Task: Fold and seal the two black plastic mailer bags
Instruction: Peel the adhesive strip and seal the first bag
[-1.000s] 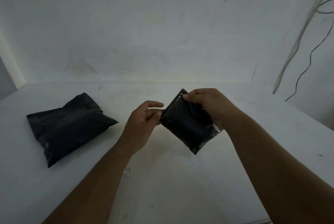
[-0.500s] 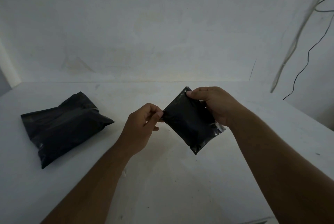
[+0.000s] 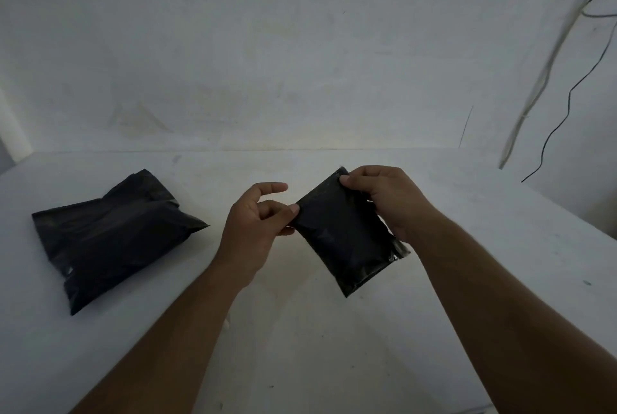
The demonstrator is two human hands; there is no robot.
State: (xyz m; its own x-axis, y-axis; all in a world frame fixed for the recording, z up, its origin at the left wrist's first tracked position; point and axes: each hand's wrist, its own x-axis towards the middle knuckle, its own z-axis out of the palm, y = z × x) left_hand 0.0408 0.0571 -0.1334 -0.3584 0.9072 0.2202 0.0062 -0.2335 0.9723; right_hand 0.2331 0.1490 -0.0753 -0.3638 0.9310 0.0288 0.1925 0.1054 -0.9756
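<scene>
Both hands pinch small black mailer bag above table

The left forearm and the right forearm are showing bare over the white table, uncovered from the wrists down to the table's near edge, where the picture is cutting them off. The left hand and the right hand are likewise showing bare above the table's middle. A short-trimmed nail is showing on the left thumb. Dim light is shadowing both arms, so finer marks are too dark to tell.
</scene>
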